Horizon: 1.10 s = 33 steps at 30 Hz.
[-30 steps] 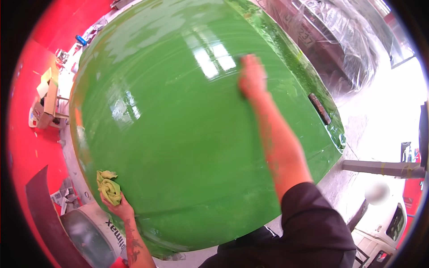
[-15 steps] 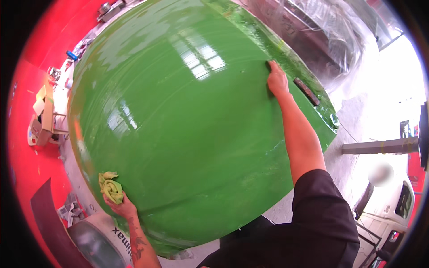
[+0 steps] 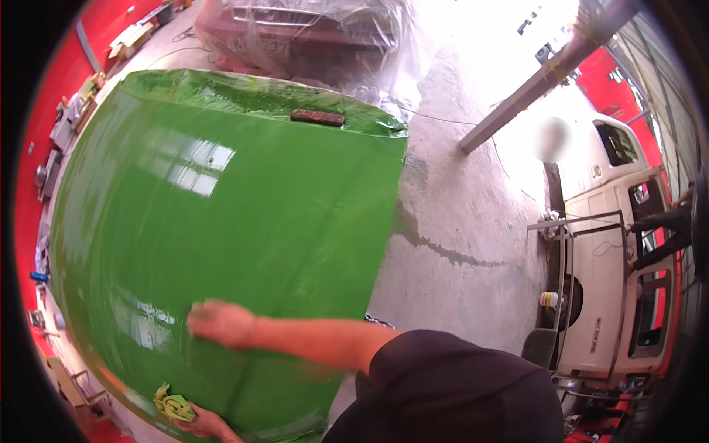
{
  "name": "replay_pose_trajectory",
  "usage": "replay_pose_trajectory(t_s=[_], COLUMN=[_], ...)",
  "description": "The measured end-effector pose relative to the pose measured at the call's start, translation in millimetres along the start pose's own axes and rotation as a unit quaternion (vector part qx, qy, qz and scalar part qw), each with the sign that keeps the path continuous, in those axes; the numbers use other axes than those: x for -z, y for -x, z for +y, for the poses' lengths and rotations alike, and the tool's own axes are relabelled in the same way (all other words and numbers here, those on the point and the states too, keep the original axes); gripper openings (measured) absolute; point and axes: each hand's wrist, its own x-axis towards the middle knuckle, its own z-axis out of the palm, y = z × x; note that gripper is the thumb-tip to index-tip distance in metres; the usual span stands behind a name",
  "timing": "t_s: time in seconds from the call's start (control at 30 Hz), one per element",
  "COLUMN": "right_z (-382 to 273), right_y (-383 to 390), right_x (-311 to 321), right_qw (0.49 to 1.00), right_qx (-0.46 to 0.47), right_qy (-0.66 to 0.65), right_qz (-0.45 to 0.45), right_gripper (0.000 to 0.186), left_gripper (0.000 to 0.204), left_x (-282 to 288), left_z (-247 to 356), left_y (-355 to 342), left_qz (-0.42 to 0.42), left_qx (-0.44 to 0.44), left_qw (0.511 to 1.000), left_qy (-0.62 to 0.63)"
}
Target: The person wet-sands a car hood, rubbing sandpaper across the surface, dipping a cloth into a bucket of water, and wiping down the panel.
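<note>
A large glossy green car panel (image 3: 281, 221), wet and streaked, stretches out in front of me. My right hand (image 3: 225, 323) is over its near left part, apparently against the surface. Motion blurs the fingers, and whatever may be under the palm is hidden. At the panel's near left edge, my left hand (image 3: 199, 424) grips a crumpled yellow-green cloth (image 3: 173, 404). A dark reddish-brown sanding block (image 3: 317, 118) lies on the far, wet strip of the panel, away from both hands.
Beyond the panel stands a dark red car (image 3: 295, 44) wrapped in clear plastic. To the right are a slanting grey post (image 3: 546, 81), a metal frame (image 3: 580, 221) and a cream van (image 3: 605, 280). Wet marks (image 3: 458, 255) run over the concrete floor; boxes (image 3: 129, 40) line the red wall.
My view has turned to the right. My right hand has swept from the panel's far edge near the block to its near left part. The cloth is still in my left hand.
</note>
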Motion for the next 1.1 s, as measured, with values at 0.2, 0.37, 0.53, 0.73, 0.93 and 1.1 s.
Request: replay_pose_trajectory(t_s=[0.2,0.37,0.53,0.73,0.93,1.1], right_z=[153,76,-85,1,124,-22], right_y=[38,22,54,59,75,64], right_x=[201,78,-102,29,159,-7], right_qw=[0.934,0.93,0.995,0.992,0.855,0.979], right_qx=[-0.218,-0.219,0.057,-0.019,-0.325,-0.137], right_qy=[0.237,0.246,0.073,0.109,0.352,0.132], right_qz=[0.153,0.163,-0.024,0.064,0.196,0.074], right_gripper=[0.046,0.05,0.034,0.043,0.053,0.059], left_gripper=[0.066,0.068,0.073,0.075,0.078,0.079], left_x=[2,-10,-38,-31,-27,-35], left_z=[30,20,7,-10,22,-2], left_y=[6,1,-2,-8,2,-2], left_qz=[-0.01,0.007,0.007,-0.027,-0.041,-0.017], left_qx=[-0.022,-0.019,-0.016,0.012,0.017,-0.002], left_qw=[1.0,1.0,0.999,0.999,0.999,1.0], left_qy=[-0.011,0.003,0.041,-0.045,-0.002,-0.013])
